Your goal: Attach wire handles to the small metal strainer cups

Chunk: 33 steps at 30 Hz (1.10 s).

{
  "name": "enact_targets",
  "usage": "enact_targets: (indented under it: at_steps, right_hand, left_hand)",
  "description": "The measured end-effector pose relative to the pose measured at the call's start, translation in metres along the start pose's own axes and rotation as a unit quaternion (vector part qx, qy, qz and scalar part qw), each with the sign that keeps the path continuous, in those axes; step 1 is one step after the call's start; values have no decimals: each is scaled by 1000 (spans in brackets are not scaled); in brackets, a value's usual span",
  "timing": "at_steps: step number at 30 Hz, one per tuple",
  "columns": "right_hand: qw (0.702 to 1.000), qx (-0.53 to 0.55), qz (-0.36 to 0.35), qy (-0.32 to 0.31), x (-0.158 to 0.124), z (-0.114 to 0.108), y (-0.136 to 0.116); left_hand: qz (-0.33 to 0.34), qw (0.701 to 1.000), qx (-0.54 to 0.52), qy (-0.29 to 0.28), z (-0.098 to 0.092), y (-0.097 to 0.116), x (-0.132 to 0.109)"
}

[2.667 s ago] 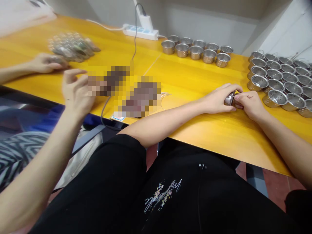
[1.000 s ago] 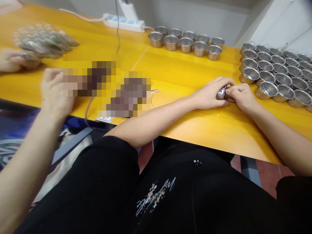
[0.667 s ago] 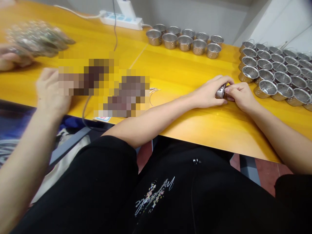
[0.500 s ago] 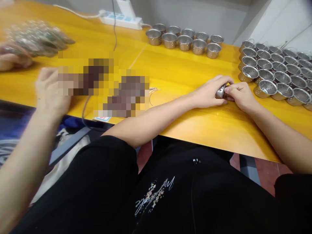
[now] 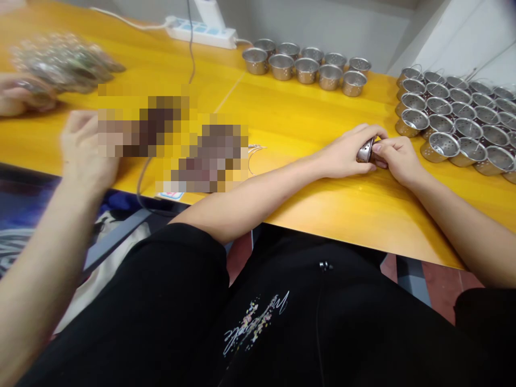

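Note:
Both my hands rest on the yellow table (image 5: 322, 199) and meet around one small perforated steel cup (image 5: 365, 150), tipped on its side. My left hand (image 5: 350, 153) wraps the cup from the left with curled fingers. My right hand (image 5: 397, 158) pinches at its rim from the right. A few thin wire loops (image 5: 253, 153) lie on the table further left.
A dense group of steel cups (image 5: 455, 126) stands at the right, and a row of several cups (image 5: 306, 67) at the back. A power strip (image 5: 201, 32) with a cable lies behind. Another person's hands (image 5: 83, 150) work at the left beside a bag of metal parts (image 5: 64, 62).
My hands stay together on the cup with only slight finger shifts. The view has swung a little rightward since the oldest frame. The other person's near hand has moved slightly.

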State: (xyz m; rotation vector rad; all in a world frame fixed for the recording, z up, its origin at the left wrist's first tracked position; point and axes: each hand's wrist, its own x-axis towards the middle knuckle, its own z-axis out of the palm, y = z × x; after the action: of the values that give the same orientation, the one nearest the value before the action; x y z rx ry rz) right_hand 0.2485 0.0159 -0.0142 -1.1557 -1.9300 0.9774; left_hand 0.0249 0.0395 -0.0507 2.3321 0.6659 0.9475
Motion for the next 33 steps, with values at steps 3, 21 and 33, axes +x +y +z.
enact_targets:
  at_steps: [3,21,33]
  right_hand:
    - [1000,-5,-2,0,-1,1,0]
    - [1000,-12,-8,14,-4,2,-2]
    - [992,68,-56,93,0,11,18]
  left_hand:
    - [-6,1000,0,1,-2,3,-1]
    - [-32,999,-8,1,-3,6,0]
    - [-24,999,-23,15,-1,3,-1]
